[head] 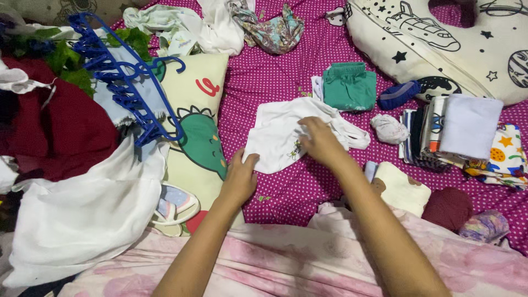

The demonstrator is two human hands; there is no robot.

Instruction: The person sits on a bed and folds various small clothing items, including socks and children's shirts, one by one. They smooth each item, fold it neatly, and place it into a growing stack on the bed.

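Bare bedsheet (286, 192) beside folded stack (456, 137)

One head-worn camera looks steeply down, close over the magenta dotted bedsheet (286, 82), facing forward.

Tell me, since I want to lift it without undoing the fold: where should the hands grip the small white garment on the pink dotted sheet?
Probably at its two near corners, from the person's side. The white garment lies flat and spread; the left hand already rests at the lower left edge, while the right hand presses its middle. The straps trailing right would likely dangle, so gather them first.
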